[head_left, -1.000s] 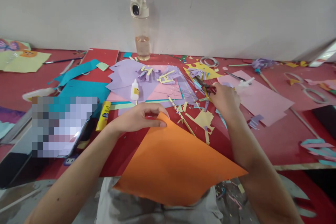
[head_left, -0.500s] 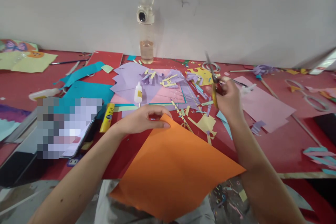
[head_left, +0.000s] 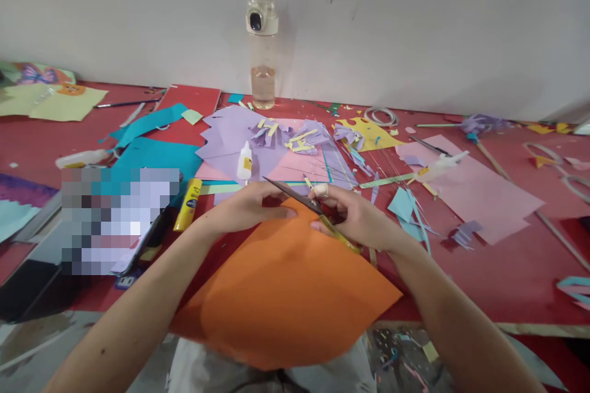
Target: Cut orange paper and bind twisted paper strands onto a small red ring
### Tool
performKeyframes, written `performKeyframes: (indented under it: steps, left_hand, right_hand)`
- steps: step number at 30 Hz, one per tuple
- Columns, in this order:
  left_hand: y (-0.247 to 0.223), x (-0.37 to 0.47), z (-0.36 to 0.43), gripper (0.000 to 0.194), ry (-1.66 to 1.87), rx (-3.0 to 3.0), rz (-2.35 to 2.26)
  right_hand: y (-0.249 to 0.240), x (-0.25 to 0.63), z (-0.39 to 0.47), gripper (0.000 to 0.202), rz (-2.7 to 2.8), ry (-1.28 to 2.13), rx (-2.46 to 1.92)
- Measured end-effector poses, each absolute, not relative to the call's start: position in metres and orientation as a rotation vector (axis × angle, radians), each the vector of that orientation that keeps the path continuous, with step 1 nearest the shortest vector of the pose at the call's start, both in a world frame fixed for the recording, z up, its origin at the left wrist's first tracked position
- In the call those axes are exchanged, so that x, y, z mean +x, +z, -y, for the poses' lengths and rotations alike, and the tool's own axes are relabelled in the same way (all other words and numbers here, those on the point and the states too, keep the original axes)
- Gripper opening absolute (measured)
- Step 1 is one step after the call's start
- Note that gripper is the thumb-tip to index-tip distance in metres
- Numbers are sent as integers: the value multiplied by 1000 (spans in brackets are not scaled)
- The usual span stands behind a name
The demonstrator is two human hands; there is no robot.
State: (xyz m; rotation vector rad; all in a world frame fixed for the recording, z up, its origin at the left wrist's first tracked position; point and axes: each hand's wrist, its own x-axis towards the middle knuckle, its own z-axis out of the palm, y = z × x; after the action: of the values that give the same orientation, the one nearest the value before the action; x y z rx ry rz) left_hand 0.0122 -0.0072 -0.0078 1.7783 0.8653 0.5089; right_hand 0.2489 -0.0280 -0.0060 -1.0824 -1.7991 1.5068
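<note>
An orange sheet of paper [head_left: 295,295] hangs over my lap, its top corner pinched between the thumb and fingers of my left hand [head_left: 244,209]. My right hand [head_left: 359,215] is wrapped around the yellow handle of a pair of scissors [head_left: 299,196]. The dark blades point left across the paper's top corner, close to my left fingertips. My right thumb lies against the orange surface. Whether the blades bite into the paper I cannot tell. Just beyond my hands stands a small white glue bottle [head_left: 245,163].
A yellow glue stick [head_left: 187,206] and a blurred-out phone [head_left: 129,221] lie to the left. Purple paper [head_left: 225,135] and cut scraps cover the middle. A water bottle [head_left: 263,67] stands against the wall. Pink paper [head_left: 479,190] lies on the red table [head_left: 516,276] at right.
My right hand has come down and left with the scissors, from above the table to the top corner of the orange paper. My left hand keeps its pinch; the sheet's lower edge has shifted.
</note>
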Motion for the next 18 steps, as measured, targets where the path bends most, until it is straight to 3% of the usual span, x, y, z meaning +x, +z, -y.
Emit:
performKeyframes:
  steps: [3, 11, 15, 18]
  left_hand:
    - [-4, 10, 7, 31, 544, 1668, -834]
    - [19, -20, 6, 69, 517, 1485, -828]
    - [25, -29, 9, 54, 792, 1423, -982]
    - [21, -31, 2, 54, 1113, 1332, -933]
  right_hand:
    - [-7, 250, 24, 36, 1674, 1499, -1117]
    - [14, 291, 4, 45, 1300, 1080, -1302]
    - [26, 302, 16, 34, 1036, 881, -1309]
    - [31, 293, 44, 34, 849, 713, -1241]
